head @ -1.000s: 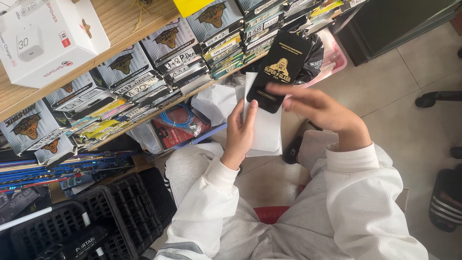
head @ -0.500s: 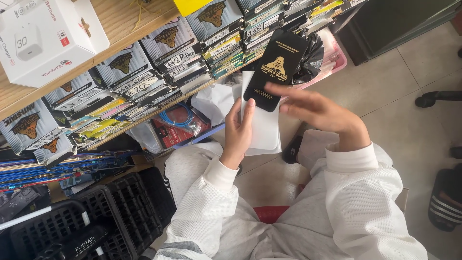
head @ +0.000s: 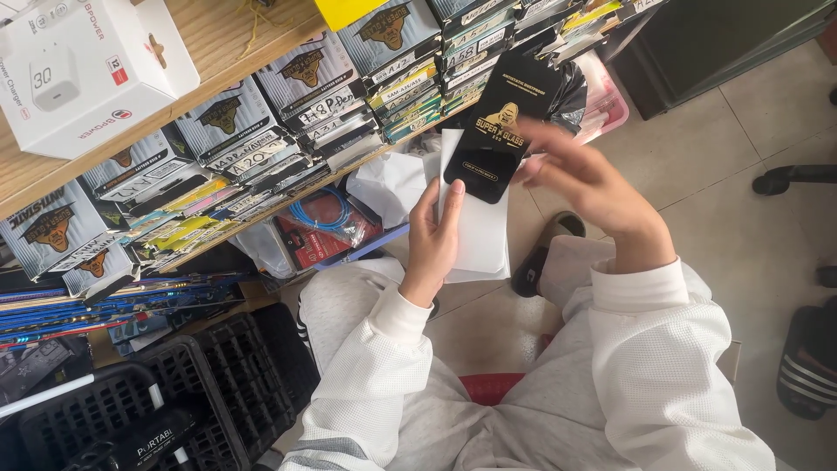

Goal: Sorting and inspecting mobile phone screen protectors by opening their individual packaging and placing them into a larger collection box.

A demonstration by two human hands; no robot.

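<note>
Upper left, a white box (head: 83, 65) sits on the wooden shelf (head: 227, 44). Stacked packets (head: 288, 148) run across the top. A blue cable (head: 327, 214) lies centre, a black crate (head: 166, 401) lower left, and a sandal (head: 811, 362) rests at the right edge.

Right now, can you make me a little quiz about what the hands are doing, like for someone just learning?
1. True or false: the left hand holds a white sleeve.
2. What colour is the flat pack at the right hand?
3. The blue cable lies: A) under the wooden shelf, B) on the black crate.

Key: 1 true; 2 black with gold print; 3 A.
</note>
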